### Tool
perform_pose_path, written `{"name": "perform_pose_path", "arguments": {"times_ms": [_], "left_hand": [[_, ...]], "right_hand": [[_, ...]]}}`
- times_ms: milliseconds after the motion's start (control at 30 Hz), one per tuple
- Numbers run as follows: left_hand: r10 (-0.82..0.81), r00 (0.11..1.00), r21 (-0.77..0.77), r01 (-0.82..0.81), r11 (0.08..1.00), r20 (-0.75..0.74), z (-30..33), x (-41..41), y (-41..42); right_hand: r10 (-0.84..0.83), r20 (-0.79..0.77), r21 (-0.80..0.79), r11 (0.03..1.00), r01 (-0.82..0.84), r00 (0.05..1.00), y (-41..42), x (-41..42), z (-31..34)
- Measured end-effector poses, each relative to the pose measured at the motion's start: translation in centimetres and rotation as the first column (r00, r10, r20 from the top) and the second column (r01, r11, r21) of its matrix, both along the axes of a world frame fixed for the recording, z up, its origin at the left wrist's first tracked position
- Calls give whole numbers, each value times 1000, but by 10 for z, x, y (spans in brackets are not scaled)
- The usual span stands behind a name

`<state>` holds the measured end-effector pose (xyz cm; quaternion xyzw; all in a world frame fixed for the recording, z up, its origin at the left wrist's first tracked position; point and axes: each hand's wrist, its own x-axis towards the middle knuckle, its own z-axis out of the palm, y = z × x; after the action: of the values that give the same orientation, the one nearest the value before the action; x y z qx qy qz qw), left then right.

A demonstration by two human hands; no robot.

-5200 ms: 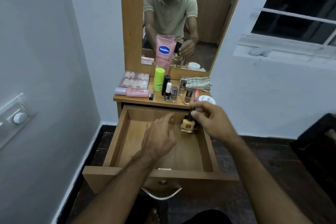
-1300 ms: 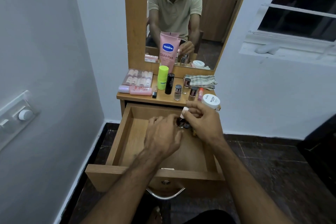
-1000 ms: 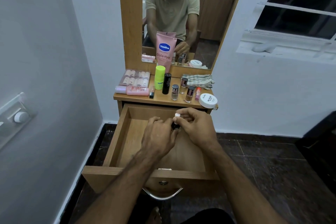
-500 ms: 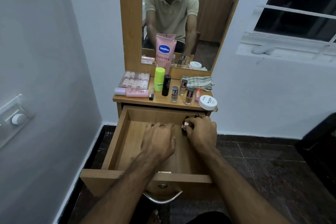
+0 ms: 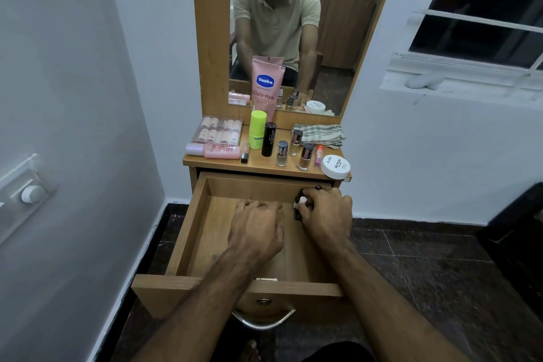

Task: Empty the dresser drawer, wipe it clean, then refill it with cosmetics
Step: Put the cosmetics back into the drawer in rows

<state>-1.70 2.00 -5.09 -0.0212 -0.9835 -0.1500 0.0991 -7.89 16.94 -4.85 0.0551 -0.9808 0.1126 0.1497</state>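
Note:
The wooden drawer (image 5: 188,226) is pulled out below the dresser top (image 5: 223,163). My right hand (image 5: 326,214) is low in the drawer's back right corner, fingers closed on a small dark bottle with a white cap (image 5: 299,204). More dark bottle tops (image 5: 317,187) show just behind my fingers. My left hand (image 5: 255,232) rests palm down inside the drawer's middle, fingers curled, and I cannot see anything under it. On the dresser top stand a pink Vaseline tube (image 5: 266,87), a green stick (image 5: 258,134), a black tube (image 5: 269,139), nail polish bottles (image 5: 282,153) and a white jar (image 5: 335,167).
A folded checked cloth (image 5: 320,134) lies at the back right of the dresser top. A clear box of pink bottles (image 5: 219,132) and a lying pink bottle (image 5: 217,150) sit at its left. The mirror (image 5: 293,23) rises behind. A wall (image 5: 58,126) stands close on the left, dark floor on the right.
My right hand carried the white-capped bottle down from above the drawer into the back right corner. My left hand let go of it and settled flat in the drawer.

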Motion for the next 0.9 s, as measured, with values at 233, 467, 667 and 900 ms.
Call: {"name": "perform_pose_path", "arguments": {"times_ms": [233,467,667,900], "left_hand": [[13,1000,-9,-13,1000,8,2,-1,0],[16,1000,4,-16,1000,-15,4,-1,1],[10,1000,3,-10,1000,-15,4,-1,0],[7,1000,23,-7,1000,8,6,-1,0]], "right_hand": [[-2,-195,-181,983,-34,981,-2,5,12],[74,-382,-258,948,-184,921,-27,0,62],[19,-153,-44,999,-26,988,-28,-33,96],[74,-22,-135,988,-76,997,-10,-34,77]]}}
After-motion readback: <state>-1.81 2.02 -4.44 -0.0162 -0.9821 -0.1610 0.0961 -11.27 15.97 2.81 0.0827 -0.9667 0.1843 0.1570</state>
